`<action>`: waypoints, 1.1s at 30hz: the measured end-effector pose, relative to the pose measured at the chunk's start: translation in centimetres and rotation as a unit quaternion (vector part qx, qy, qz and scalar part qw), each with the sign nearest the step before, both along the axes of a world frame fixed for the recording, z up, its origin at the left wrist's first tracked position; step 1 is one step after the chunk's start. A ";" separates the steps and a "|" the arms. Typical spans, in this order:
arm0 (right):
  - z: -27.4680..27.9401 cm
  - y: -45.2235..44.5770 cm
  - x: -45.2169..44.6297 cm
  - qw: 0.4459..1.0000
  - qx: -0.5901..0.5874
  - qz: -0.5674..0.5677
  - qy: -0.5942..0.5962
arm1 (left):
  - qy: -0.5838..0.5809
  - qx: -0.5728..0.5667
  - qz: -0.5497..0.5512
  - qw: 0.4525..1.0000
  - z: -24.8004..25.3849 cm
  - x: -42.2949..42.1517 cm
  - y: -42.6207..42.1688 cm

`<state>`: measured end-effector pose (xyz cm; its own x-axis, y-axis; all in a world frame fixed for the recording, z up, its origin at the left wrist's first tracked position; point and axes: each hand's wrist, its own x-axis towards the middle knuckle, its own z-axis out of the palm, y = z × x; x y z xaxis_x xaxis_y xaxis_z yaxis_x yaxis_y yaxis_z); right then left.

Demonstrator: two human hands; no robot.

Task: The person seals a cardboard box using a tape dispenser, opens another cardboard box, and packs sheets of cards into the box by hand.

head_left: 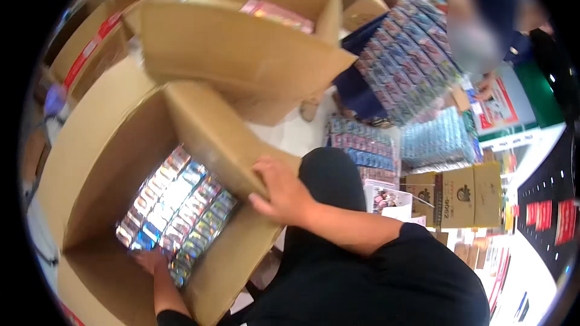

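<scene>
A large open cardboard box [103, 163] stands in front of me, tilted in the view. On its floor lie rows of shiny, glossy small packs [181, 199], glaring with reflected light. My left hand [152, 261] reaches down inside, its fingers stretched out against the packs at the near corner; its fingertips are partly blurred. Along the right-hand side of the box, my right hand [281, 196] grips the top edge of the wall, with its fingers over the cardboard and the thumb apart.
Behind is another open carton [241, 48] holding pink packages [278, 15]. At upper right, a person [483, 24] is beside a large stack of wrapped packs [405, 54]. More packs [365, 145], a white bin [386, 196] and closed cartons [459, 196] stand to my right.
</scene>
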<state>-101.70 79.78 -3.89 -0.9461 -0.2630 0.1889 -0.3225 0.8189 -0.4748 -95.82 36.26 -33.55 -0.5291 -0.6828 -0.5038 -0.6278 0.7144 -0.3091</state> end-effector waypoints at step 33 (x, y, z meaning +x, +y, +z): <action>0.1 4.8 4.6 0.995 -0.016 0.095 -0.021 | 0.194 0.480 -0.157 0.841 29.5 11.5 14.7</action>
